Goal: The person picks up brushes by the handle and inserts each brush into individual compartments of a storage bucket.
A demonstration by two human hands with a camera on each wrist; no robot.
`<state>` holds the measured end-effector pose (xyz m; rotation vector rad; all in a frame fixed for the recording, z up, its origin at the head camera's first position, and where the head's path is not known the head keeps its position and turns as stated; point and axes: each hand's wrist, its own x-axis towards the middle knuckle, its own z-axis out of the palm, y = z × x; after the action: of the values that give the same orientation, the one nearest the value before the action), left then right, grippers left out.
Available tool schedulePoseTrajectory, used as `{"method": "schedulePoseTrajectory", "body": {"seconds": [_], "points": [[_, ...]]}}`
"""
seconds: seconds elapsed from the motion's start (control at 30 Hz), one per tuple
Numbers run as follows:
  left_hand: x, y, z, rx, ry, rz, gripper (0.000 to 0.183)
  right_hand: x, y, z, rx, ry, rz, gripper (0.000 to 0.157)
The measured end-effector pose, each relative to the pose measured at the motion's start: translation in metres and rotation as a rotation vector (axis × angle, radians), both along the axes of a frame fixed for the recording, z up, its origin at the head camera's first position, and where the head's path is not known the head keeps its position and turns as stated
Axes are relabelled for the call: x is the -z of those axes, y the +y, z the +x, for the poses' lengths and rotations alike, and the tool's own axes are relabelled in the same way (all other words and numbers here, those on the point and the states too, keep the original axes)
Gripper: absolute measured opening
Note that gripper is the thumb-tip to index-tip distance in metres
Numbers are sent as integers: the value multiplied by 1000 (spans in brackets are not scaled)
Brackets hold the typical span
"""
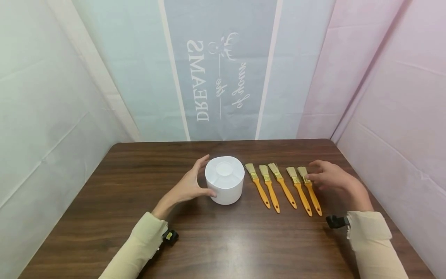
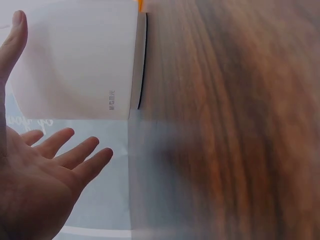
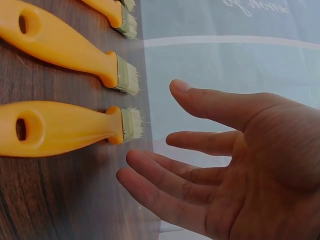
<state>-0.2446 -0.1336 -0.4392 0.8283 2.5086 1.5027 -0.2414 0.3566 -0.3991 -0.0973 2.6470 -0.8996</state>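
A white round container (image 1: 224, 193) with a divided top stands upright on the table. My left hand (image 1: 189, 186) curves loosely at its left side, thumb in front and fingers behind; in the left wrist view the fingers (image 2: 85, 152) are spread beside its wall (image 2: 75, 60), which bears small grey print. Several paintbrushes with orange handles and pale bristles lie in a row to the container's right. Over the bristle end of the rightmost paintbrush (image 1: 313, 197) hovers my right hand (image 1: 329, 176). Its fingers are loosely bent, with nothing between them in the right wrist view.
The dark wood-grain table (image 1: 223, 240) ends at a fabric backdrop (image 1: 139, 77) with mirrored lettering. Pale cloth walls (image 1: 45, 135) rise on both sides. A small black camera (image 1: 170, 236) is strapped at the left wrist, another black one (image 1: 337, 221) at the right.
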Motion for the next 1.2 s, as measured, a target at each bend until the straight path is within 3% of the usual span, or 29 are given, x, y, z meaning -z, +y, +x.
{"method": "schedulePoseTrajectory", "body": {"seconds": [0.27,0.63,1.2], "points": [[-1,7,-1,11,-7,-48,138,5,-4,-4,7,-25,11,73],[0,18,-3,20,0,-22,138,8,-1,-5,36,-3,36,69],[3,17,-1,24,-33,-18,138,24,-5,-10,59,21,42,63]]}}
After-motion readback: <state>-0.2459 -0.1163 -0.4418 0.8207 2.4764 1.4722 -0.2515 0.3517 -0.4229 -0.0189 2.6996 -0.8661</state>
